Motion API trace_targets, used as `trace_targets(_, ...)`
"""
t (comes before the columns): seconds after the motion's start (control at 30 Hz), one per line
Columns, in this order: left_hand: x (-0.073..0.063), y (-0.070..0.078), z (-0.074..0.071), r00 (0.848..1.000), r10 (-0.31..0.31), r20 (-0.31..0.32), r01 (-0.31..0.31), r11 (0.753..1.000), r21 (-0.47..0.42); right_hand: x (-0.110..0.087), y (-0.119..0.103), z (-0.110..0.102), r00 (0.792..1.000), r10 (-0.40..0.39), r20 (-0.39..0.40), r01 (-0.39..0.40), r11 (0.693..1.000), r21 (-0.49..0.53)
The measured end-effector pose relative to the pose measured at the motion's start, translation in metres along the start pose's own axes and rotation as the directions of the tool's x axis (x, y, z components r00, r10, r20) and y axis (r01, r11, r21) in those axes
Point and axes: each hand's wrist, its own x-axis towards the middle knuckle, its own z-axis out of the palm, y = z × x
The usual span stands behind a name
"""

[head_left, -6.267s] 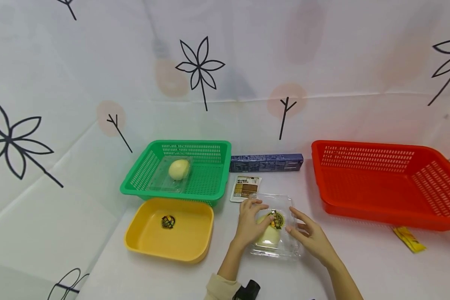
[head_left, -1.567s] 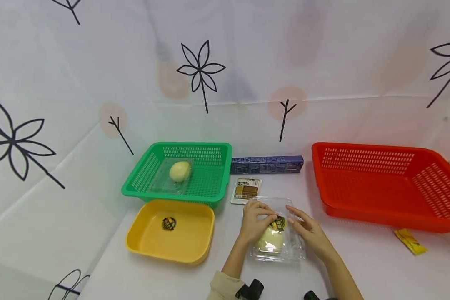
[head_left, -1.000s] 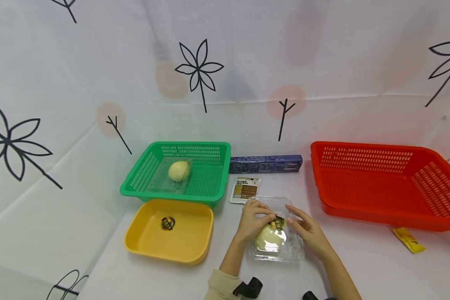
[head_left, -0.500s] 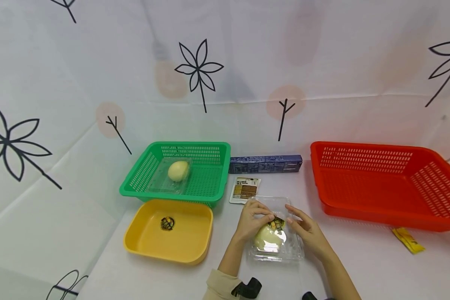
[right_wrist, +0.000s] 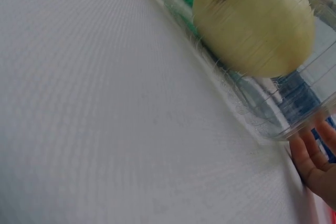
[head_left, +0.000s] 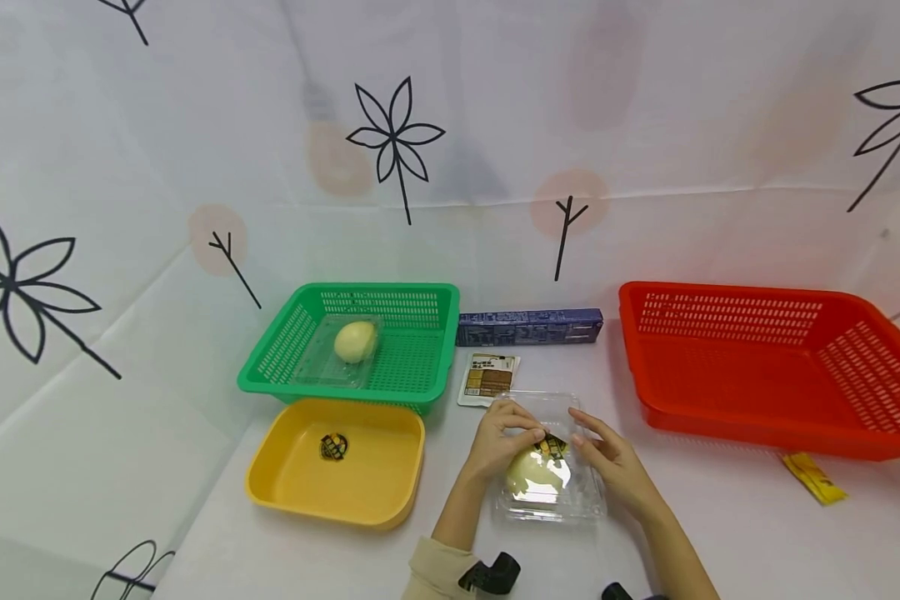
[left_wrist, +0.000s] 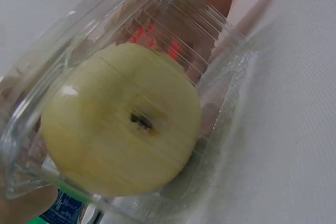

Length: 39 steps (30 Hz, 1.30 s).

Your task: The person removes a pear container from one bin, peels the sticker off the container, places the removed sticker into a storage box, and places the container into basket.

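Observation:
A clear plastic clamshell box [head_left: 562, 496] with a pale yellow, apple-like fruit [head_left: 532, 477] inside lies on the table between the two hands. A round black-and-yellow sticker [head_left: 552, 447] is on its lid. My left hand [head_left: 497, 437] pinches the sticker's upper-left edge between thumb and fingertips, its forearm along the box's left side. My right hand [head_left: 617, 467] grips the box's right side, thumb over the lid. In the right wrist view, the right-hand fingers [right_wrist: 310, 153] curl at the box's edge. The fruit [left_wrist: 121, 121] shows its dark blossom end through the plastic in the left wrist view.
At the left, a green basket [head_left: 435, 367] holds another boxed fruit [head_left: 356, 342]. In front, a yellow basin [head_left: 375, 475] contains a similar sticker [head_left: 334, 447]. Behind my hands lie a brown-and-white packet [head_left: 489, 377] and blue box [head_left: 528, 327]. A red basket [head_left: 720, 417] and yellow sachet [head_left: 814, 477] are right.
Several seconds ago my left thumb lay across the round sticker; now thumb and fingers pinch its edge. The box has shifted slightly. Over the last second the hands barely moved.

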Motion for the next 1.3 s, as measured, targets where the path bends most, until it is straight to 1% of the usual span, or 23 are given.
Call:
trace_targets(0.13, 0.0001, 0.0001, -0.0009, 1.000, 0.007, 0.000, -0.007, 1.000, -0.023, 0.0005, 0.0001, 0.0003, 1.000, 0.002, -0.001, -0.002, 1.000, -0.009)
trace_targets(0.3, 0.0008, -0.0027, -0.0019, 1.000, -0.017, 0.017, 0.018, 0.998, -0.052, 0.0004, 0.0006, 0.0009, 1.000, 0.006, -0.007, -0.006, 1.000, -0.019)
trace_targets(0.4, 0.0005, -0.0029, -0.0022, 1.000, -0.022, 0.015, 0.023, 0.998, -0.059, 0.0003, 0.0006, 0.0009, 1.000, 0.014, -0.010, -0.014, 1.000, -0.025)
trace_targets(0.63, -0.0002, -0.0043, -0.0020, 1.000, -0.014, -0.002, 0.013, 0.998, -0.057, 0.0003, 0.0010, 0.0010, 1.000, 0.018, -0.013, -0.018, 0.999, -0.034)
trace_targets(0.93, 0.0011, -0.0023, -0.0036, 0.998, -0.064, 0.019, 0.066, 0.994, -0.083, -0.0002, 0.0005, 0.0010, 1.000, 0.028, -0.005, -0.028, 0.999, -0.029)
trace_targets(1.1, 0.0006, -0.0035, -0.0041, 0.999, -0.043, 0.016, 0.045, 0.993, -0.110, -0.0003, 0.0009, 0.0009, 0.999, 0.036, -0.004, -0.036, 0.999, -0.038)
trace_targets(1.3, 0.0002, -0.0064, -0.0037, 1.000, -0.018, 0.015, 0.020, 0.991, -0.131, 0.0001, 0.0008, 0.0009, 1.000, 0.024, -0.006, -0.025, 0.999, -0.041)
